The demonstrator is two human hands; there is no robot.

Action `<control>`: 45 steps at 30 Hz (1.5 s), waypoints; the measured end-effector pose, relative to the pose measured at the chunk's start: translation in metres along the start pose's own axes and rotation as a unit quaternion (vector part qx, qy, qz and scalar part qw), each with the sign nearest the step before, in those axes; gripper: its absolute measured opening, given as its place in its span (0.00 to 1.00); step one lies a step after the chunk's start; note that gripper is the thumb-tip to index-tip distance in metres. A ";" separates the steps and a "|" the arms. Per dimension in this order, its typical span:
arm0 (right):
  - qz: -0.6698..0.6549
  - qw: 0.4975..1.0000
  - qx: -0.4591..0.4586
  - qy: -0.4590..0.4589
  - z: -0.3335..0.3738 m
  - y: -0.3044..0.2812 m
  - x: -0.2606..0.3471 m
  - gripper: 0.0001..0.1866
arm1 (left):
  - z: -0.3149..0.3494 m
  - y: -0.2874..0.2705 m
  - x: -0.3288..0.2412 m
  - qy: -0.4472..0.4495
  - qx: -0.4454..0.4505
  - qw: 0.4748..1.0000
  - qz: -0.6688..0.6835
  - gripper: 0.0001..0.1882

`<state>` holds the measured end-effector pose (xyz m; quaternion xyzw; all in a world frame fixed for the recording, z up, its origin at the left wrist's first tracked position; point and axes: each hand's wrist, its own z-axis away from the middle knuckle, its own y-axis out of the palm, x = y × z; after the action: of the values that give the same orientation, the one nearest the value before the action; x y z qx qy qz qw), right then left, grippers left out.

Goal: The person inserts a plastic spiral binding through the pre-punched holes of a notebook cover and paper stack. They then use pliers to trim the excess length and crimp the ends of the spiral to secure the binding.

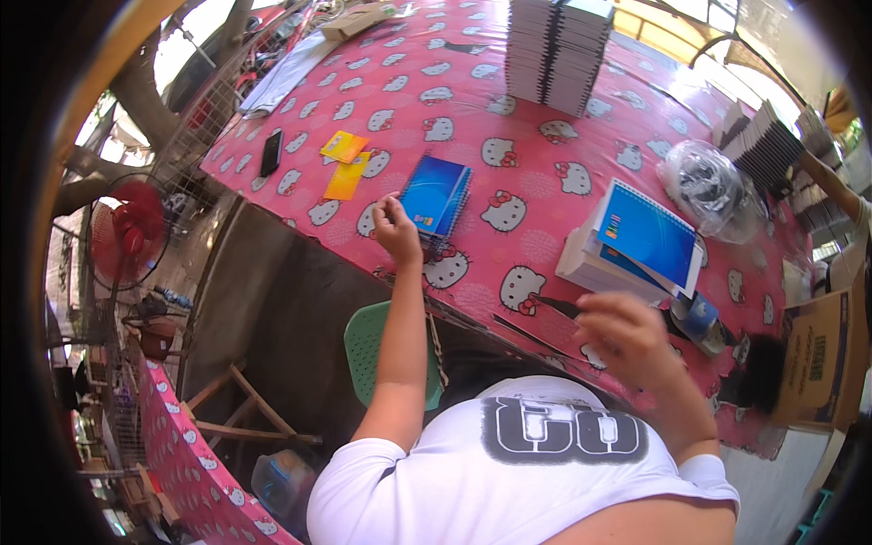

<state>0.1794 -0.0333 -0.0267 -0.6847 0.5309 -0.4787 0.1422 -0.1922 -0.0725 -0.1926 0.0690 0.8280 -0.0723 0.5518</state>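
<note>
My left hand (pixel 397 232) is closed, its fingers curled, at the left edge of a small stack of blue spiral notebooks (pixel 436 195). Whether anything is inside those fingers is hidden. Smeared by motion, my right hand (pixel 631 336) is above the table's near edge. A dark pointed tool (pixel 556 306) meets its fingertips; I cannot tell if they grip it. Beyond that hand, a larger blue spiral notebook (pixel 649 233) lies on a thick pile of white pages (pixel 590 262).
The pink table (pixel 345 86) holds tall notebook stacks (pixel 556 54), yellow packets (pixel 345 163), a black phone (pixel 271 154) and a plastic bag with dark coils (pixel 708 186). A cardboard box (pixel 817 359) and another person's arm (pixel 831 186) are at right. A green stool (pixel 368 350) stands below.
</note>
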 end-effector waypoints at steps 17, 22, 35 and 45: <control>0.236 0.942 0.196 0.134 -0.094 -0.036 -0.039 0.10 | 0.015 0.006 -0.078 0.132 0.342 0.819 -0.442 0.37; 0.216 0.946 0.204 0.129 -0.100 -0.040 -0.036 0.10 | 0.035 0.008 -0.174 0.120 0.366 0.897 -0.217 0.32; 0.105 0.983 0.138 0.065 -0.092 -0.051 -0.052 0.11 | 0.064 0.058 -0.217 -0.182 0.508 0.806 0.242 0.14; 0.100 0.987 0.097 0.074 -0.087 -0.051 -0.059 0.12 | 0.077 0.065 -0.199 -0.212 0.532 0.783 0.242 0.13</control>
<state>0.1408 0.0657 0.0232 -0.5737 0.5571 -0.5604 0.2156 -0.0343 -0.0305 -0.0409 0.5325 0.4765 -0.3780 0.5886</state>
